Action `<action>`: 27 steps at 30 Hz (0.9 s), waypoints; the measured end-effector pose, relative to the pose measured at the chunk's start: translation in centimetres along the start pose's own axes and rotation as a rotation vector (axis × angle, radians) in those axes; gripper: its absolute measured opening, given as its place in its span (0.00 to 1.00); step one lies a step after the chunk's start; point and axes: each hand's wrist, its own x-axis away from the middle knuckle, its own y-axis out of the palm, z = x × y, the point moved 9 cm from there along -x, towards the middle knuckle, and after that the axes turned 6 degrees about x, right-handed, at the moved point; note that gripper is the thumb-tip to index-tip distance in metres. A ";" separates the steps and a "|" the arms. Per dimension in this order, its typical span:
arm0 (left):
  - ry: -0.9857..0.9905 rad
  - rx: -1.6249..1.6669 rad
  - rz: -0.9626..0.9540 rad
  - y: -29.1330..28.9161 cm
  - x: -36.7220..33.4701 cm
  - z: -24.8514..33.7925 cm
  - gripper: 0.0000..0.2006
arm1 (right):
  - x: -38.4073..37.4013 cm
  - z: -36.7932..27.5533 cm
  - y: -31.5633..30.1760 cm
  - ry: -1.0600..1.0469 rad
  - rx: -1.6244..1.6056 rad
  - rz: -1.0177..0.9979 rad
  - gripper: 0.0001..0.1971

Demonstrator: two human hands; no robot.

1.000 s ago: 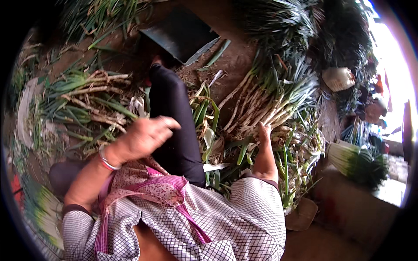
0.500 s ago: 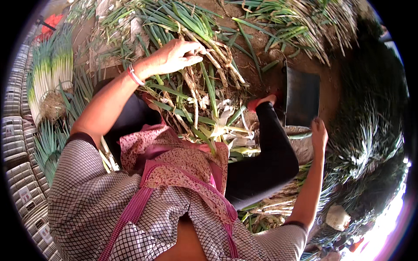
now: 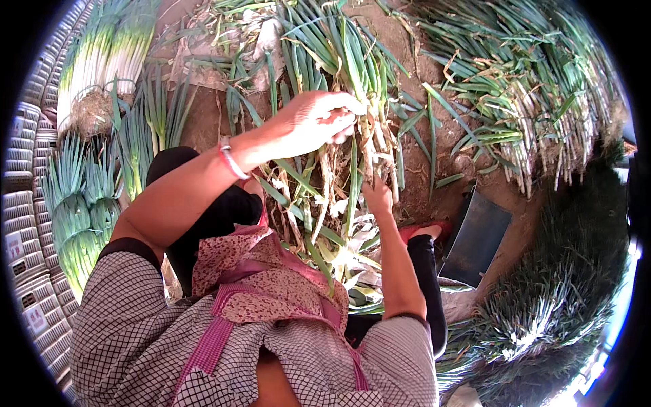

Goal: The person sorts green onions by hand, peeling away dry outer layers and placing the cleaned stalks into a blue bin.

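In the middle of the head view, a bundle of dirty green onions (image 3: 383,125) lies with leaves pointing away from me and roots towards me. The curled fingers of my left hand (image 3: 325,121) meet the stalks at the bundle's left side, closed on a green onion. Just below, at the root ends, my right hand (image 3: 377,197) is closed round the lower part of a stalk. Its fingertips are partly hidden. Peeled leaves and dry skins (image 3: 319,210) are heaped between my legs, under my hands.
Right of my foot a dark flat metal panel (image 3: 477,237) rests tilted. Large piles of green onions lie at the far right (image 3: 515,88) and near right (image 3: 542,298). Cleaned bundles (image 3: 112,57) stand at the left, beside stacked plastic crates (image 3: 24,230).
My right hand has come from beside the metal panel on the right to the onion roots in the middle. My left hand stays at the stalks; the whole view has shifted.
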 end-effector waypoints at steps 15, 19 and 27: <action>-0.392 0.979 0.340 9.7 5.3 -9.8 0.07 | 35.5 -11.1 -13.9 -0.065 -0.486 0.403 0.14; -0.262 0.979 0.297 8.5 6.1 -5.7 0.11 | 37.3 -11.9 -13.7 -0.149 -0.358 0.488 0.14; 0.096 0.272 0.565 0.8 6.4 3.0 0.08 | 34.7 -16.5 -15.2 -0.222 -0.284 0.444 0.10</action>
